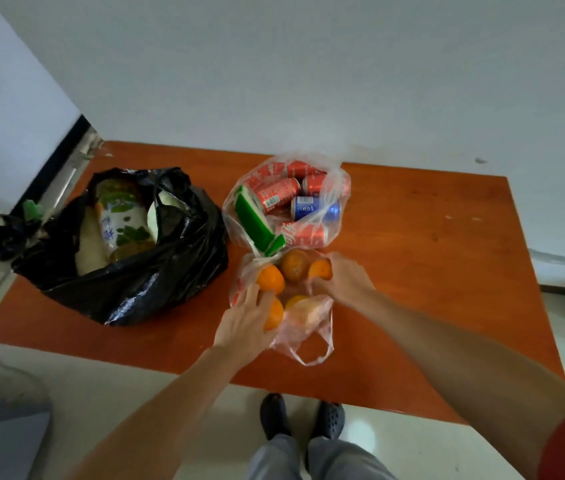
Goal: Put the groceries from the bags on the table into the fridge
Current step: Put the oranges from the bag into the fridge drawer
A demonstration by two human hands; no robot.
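- Left hand (pixel 244 318): grip clamped on an orange (pixel 273 315) in the clear fruit bag (pixel 303 327), near the orange surface's (pixel 430 271) front edge.
- Right hand (pixel 345 277): grip closed on the bag's plastic beside another orange (pixel 321 269).
- Behind: bag of cans (pixel 308 202); black bag (pixel 156 271) to its left.

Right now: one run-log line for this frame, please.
stage: unpacking | left hand: on an orange in clear bag | right hand: at bag's far side, grip unclear | can bag, black bag: untouched

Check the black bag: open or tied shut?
Open. The black bag gapes at its mouth, showing a labelled bottle lying inside.
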